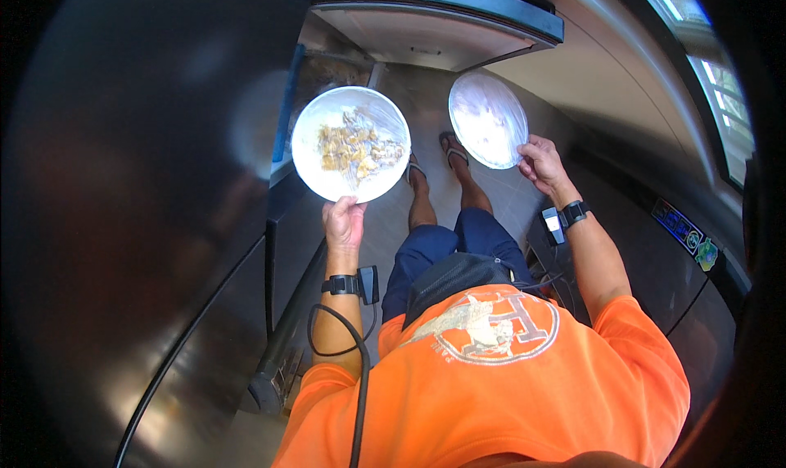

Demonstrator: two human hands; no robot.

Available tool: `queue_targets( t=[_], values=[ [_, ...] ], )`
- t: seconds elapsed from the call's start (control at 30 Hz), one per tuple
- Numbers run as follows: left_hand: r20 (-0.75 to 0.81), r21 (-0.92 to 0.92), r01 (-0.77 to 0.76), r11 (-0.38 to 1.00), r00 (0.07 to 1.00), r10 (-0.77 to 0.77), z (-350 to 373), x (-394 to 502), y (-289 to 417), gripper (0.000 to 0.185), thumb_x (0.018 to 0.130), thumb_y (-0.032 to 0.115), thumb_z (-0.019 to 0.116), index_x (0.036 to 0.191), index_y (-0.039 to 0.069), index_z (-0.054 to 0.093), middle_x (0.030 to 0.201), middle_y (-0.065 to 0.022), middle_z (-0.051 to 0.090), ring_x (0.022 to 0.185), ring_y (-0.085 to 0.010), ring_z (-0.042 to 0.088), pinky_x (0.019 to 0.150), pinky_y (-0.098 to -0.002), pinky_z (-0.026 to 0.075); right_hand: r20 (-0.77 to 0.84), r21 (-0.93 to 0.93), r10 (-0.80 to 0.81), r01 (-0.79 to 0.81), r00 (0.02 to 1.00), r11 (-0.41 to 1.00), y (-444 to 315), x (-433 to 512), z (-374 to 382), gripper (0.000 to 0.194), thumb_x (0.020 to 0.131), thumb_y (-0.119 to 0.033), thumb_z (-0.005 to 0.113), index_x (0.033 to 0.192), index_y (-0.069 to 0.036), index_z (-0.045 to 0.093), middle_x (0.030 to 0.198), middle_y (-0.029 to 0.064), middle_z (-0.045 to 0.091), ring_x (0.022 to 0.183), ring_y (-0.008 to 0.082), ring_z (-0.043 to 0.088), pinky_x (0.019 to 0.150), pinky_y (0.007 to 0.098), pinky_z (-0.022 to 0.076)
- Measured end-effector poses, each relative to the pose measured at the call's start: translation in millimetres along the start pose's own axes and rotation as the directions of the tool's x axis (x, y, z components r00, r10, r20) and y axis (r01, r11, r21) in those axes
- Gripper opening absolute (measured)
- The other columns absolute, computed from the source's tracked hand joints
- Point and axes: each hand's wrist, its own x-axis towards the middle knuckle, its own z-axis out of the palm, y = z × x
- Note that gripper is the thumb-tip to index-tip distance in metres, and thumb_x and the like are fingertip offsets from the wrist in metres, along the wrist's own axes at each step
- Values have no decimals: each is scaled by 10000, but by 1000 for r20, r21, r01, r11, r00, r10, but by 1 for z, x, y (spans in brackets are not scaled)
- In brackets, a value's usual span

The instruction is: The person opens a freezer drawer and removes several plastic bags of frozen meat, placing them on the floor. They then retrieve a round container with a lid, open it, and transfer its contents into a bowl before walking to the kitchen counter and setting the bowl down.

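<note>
My left hand [345, 223] grips the near rim of a round white plate [313, 176]. Pieces of yellowish and greyish food [359, 145] lie on that plate under wrinkled clear cling film. Farther right, my right hand [541, 164] pinches the lower right rim of a second round plate [488, 121], which is tilted. Film seems to cover this one too, and strong glare hides what it holds. Both plates are held up above the floor and apart from each other.
A glossy dark panel [153, 191] fills the left side. Behind the left plate, a compartment with a blue edge [288, 109] is partly hidden. Ahead stands a pale panel with a metallic top edge [436, 4]. Cables [362, 370] run from the wrist devices. Grey floor [424, 93] shows around my feet.
</note>
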Motion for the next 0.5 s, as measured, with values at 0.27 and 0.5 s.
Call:
queue_targets(
  t=[0.27,0.5],
  values=[
    [-2,-70,31,997,1000,-31,-10,6,-9,703,804,-78,544,1493,-39,408,1481,-198,517,1362,-374,516,1125,-550,455,10,-29,-1,1,1000,1000,0,6,-3,98,930,-53,610,938,44,599,680,104,633,424,81,496,360,211,333],
    [1,-124,67,990,998,-67,-13,8,-15,758,791,-56,558,1524,-5,371,1495,-205,496,1357,-384,516,1097,-563,491,13,-9,-13,13,1000,1000,1,11,-2,97,930,-54,611,939,41,598,678,101,629,424,83,495,362,216,339]
  ],
)
